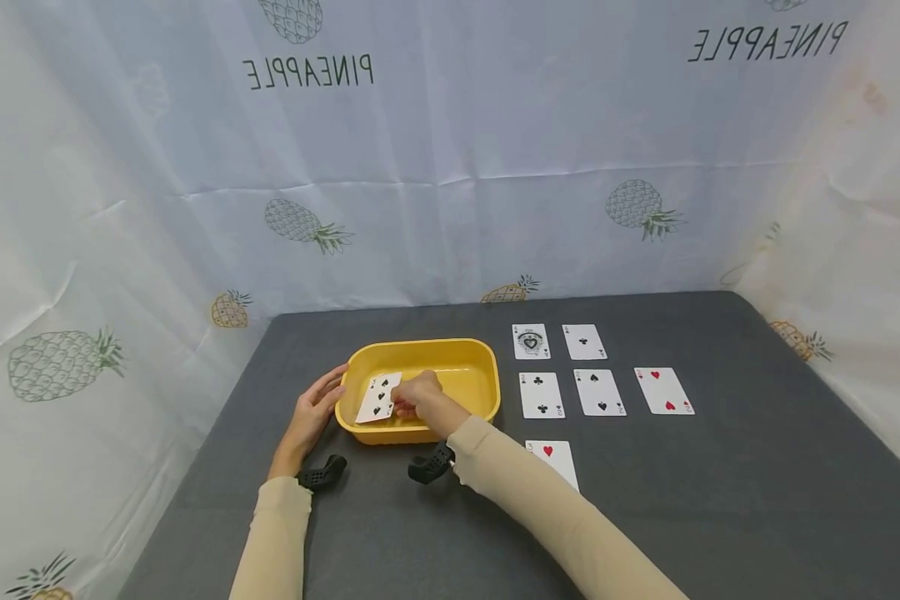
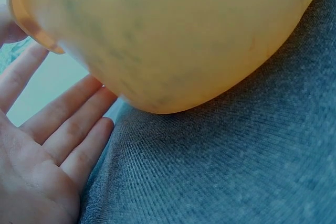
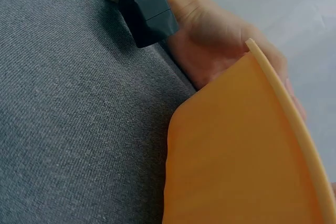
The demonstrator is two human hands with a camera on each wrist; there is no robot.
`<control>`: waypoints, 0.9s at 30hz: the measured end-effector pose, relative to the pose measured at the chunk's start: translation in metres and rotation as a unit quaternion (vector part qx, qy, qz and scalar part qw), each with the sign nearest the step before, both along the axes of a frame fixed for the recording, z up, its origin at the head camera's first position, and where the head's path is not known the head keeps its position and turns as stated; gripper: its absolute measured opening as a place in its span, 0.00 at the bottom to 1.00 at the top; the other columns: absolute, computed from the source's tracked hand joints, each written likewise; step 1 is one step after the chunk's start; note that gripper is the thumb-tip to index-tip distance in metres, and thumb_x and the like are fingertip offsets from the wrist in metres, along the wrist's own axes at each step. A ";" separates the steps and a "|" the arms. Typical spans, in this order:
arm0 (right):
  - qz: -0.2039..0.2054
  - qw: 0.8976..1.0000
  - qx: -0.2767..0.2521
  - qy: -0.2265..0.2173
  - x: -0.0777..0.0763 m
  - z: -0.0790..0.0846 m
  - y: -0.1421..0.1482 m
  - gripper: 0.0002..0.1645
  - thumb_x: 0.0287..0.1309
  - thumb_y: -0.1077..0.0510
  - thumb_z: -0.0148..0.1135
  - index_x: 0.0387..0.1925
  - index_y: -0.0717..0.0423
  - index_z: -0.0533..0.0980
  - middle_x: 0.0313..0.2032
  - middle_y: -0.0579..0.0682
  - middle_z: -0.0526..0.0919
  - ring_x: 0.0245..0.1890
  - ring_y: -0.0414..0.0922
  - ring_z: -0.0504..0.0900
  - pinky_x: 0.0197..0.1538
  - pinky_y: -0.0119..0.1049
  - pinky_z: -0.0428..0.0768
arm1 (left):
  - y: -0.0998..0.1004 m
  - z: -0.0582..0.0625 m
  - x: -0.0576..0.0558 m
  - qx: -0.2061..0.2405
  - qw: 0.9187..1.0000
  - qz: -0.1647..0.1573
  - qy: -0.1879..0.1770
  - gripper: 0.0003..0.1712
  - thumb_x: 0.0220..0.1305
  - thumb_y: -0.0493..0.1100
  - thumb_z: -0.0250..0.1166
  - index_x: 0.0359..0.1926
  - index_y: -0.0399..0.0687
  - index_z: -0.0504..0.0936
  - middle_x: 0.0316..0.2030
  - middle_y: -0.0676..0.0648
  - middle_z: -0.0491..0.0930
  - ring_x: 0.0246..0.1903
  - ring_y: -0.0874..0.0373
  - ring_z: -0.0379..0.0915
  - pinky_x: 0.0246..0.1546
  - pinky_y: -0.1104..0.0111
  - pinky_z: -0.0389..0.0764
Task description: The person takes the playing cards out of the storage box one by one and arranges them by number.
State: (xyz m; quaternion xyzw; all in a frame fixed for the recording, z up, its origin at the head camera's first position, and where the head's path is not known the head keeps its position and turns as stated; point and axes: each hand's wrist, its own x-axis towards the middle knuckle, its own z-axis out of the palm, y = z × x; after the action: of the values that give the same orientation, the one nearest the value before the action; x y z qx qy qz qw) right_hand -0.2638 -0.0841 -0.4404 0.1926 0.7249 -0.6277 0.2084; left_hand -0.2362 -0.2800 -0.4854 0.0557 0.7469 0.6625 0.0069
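A yellow plastic bin stands on the dark table. My left hand rests against its left end; in the left wrist view its fingers lie fairly straight by the outer wall, the thumb near the rim. My right hand reaches inside the bin with curled fingers, pinching the right edge of a three of spades playing card, which lies tilted face up over the bin's left part. The right wrist view shows the bin's front wall and the left hand beyond it; the right hand is out of that view.
Right of the bin, face-up cards lie in rows: ace of spades, ace of clubs, two of clubs, two of spades, two of hearts. Nearer lies a three of hearts, partly covered by the right sleeve.
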 end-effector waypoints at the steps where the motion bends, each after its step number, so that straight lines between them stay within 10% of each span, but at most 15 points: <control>1: 0.001 1.000 0.005 -0.001 0.000 0.000 0.001 0.14 0.46 0.73 0.66 0.37 0.67 0.73 0.11 0.51 0.73 0.07 0.39 0.71 0.14 0.27 0.74 | 0.000 0.000 0.000 0.001 1.000 0.000 0.001 0.31 0.72 0.44 0.55 0.71 0.38 0.60 0.50 0.68 0.73 0.51 0.81 0.72 0.50 0.84 0.75; 21: 0.042 0.997 -0.063 0.016 0.013 0.021 0.036 0.14 0.50 0.72 0.65 0.41 0.72 0.80 0.22 0.54 0.81 0.15 0.41 0.80 0.26 0.31 0.83 | 0.001 0.001 0.001 0.011 1.000 -0.004 0.004 0.31 0.72 0.43 0.54 0.71 0.34 0.59 0.48 0.72 0.74 0.49 0.80 0.72 0.48 0.83 0.76; 27: 0.068 0.995 -0.059 0.033 0.017 0.025 0.050 0.12 0.52 0.71 0.65 0.41 0.70 0.80 0.25 0.54 0.80 0.19 0.41 0.80 0.26 0.29 0.82 | 0.003 0.003 0.002 -0.010 1.000 0.008 -0.012 0.31 0.73 0.45 0.53 0.71 0.38 0.59 0.57 0.58 0.72 0.50 0.80 0.71 0.48 0.84 0.75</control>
State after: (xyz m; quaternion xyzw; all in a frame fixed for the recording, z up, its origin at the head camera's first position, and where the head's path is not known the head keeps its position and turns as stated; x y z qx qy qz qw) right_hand -0.2464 -0.0336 -0.4158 0.1094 0.7047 -0.6596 0.2372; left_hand -0.2345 -0.2774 -0.4822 0.0416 0.7536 0.6559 0.0117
